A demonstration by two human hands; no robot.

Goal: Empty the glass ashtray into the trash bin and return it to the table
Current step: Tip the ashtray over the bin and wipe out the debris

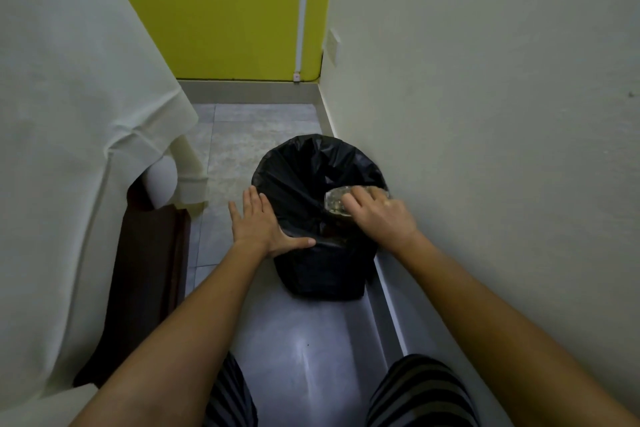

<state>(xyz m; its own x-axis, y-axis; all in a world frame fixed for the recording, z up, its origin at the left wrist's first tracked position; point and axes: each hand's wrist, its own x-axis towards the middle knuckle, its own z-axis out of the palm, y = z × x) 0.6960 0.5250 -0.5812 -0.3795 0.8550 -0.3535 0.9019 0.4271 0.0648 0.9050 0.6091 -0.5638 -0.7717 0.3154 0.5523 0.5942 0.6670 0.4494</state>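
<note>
A trash bin (322, 267) lined with a black bag stands on the floor against the right wall. My right hand (379, 217) holds the glass ashtray (335, 202) tipped over the bin's open mouth; the ashtray is blurred and mostly hidden by my fingers. My left hand (263, 225) lies flat with fingers spread against the bin's near left rim, thumb pressing on the bag.
A bed with a pale sheet (69, 114) and dark wooden frame (145, 274) fills the left side. A cream wall (485, 114) runs close on the right, a yellow wall (225, 10) at the far end. The grey tiled floor (294, 357) forms a narrow aisle.
</note>
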